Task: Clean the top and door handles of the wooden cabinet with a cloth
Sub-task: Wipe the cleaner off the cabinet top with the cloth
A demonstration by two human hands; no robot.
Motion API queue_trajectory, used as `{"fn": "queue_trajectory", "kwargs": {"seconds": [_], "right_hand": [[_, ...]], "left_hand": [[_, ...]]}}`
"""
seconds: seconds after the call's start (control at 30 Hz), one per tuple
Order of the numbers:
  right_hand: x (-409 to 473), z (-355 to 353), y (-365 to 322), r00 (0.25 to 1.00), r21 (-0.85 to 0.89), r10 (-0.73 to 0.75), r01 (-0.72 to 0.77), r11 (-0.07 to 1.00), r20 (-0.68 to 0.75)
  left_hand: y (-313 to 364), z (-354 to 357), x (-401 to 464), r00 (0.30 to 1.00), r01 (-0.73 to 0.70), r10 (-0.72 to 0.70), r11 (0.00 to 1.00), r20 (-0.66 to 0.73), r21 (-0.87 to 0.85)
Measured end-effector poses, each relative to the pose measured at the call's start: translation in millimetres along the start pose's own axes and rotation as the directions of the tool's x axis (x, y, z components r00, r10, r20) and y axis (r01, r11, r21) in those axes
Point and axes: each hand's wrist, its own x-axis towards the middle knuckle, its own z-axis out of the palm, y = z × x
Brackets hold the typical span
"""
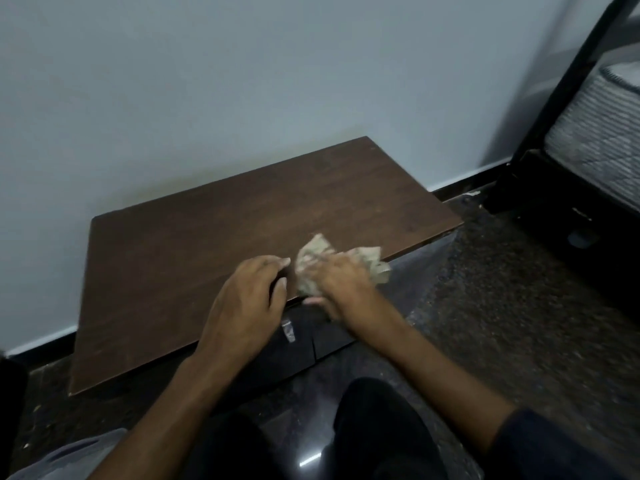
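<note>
A low wooden cabinet stands against the wall, its dark brown top (214,237) facing me. A crumpled pale cloth (313,252) lies at the top's front edge, right of centre. My right hand (341,282) grips the cloth and presses it on the edge, blurred by motion. My left hand (242,299) rests on the front edge just left of the cloth, fingers loosely bent, holding nothing. Below the edge the dark cabinet doors (311,341) show a seam; a small shiny handle (288,330) is partly visible there.
A pale wall (242,81) rises behind the cabinet. To the right stands a dark bed frame (540,188) with a mattress (599,126). Dark speckled floor (502,289) surrounds the cabinet. My knees in dark trousers (377,431) are below. A grey object (69,455) sits at bottom left.
</note>
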Motion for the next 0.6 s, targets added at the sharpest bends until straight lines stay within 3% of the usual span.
{"fn": "queue_trajectory", "kwargs": {"seconds": [0.1, 0.17, 0.4, 0.5, 0.6], "right_hand": [[1.9, 3.1, 2.0, 0.986, 0.038, -0.165, 0.166, 0.985, -0.029], [-4.1, -8.2, 25.3, 0.983, 0.026, -0.184, 0.184, 0.983, -0.019], [-40.1, -82.1, 157.1, 0.988, -0.043, 0.129, -0.125, 0.991, 0.086], [-43.1, -106.9, 185.4, 0.986, -0.09, 0.139, -0.131, 0.987, 0.093], [-42.0, -107.0, 181.7, 0.993, -0.129, 0.122, -0.12, 0.984, 0.004]], "left_hand": [[-0.8, 8.8, 6.1, 1.0, -0.014, 0.014, 1.0, 0.022, -0.001], [-1.9, 14.1, 9.4, 0.999, -0.02, 0.019, 1.0, 0.036, 0.002], [7.4, 12.5, 5.9, 0.998, -0.02, 0.021, 1.0, 0.055, -0.02], [6.1, 0.2, -4.6, 0.999, 0.005, -0.004, 1.0, 0.052, -0.021], [-3.8, -13.0, -24.4, 0.996, 0.084, -0.084, 0.996, -0.02, -0.001]]}}
